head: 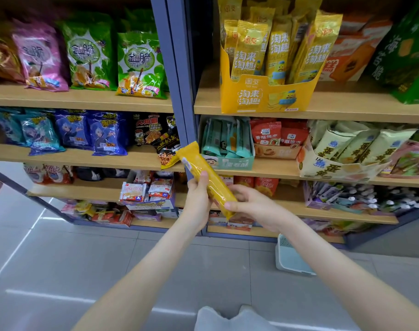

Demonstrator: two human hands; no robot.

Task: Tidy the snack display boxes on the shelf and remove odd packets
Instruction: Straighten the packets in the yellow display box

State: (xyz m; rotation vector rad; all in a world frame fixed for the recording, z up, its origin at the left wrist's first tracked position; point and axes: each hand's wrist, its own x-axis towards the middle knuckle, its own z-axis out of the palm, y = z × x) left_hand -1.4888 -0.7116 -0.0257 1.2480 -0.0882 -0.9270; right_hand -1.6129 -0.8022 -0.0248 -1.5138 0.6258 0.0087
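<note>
Pale garment: bottom edge of view, below both forearms.
Left hand: fingers curled round the middle of the yellow packet, thumb on its front.
Right hand: fingers wrapped behind the packet's lower end, thumb pressed on its front.
Yellow packet: held tilted, upper end up-left of the fingers.
Teal display box: just above the fingers, on the shelf.
Yellow display box: well above the fingers, one shelf higher, with similar yellow packets upright inside.
Basket: on the floor, below-right of the fingers.
</note>
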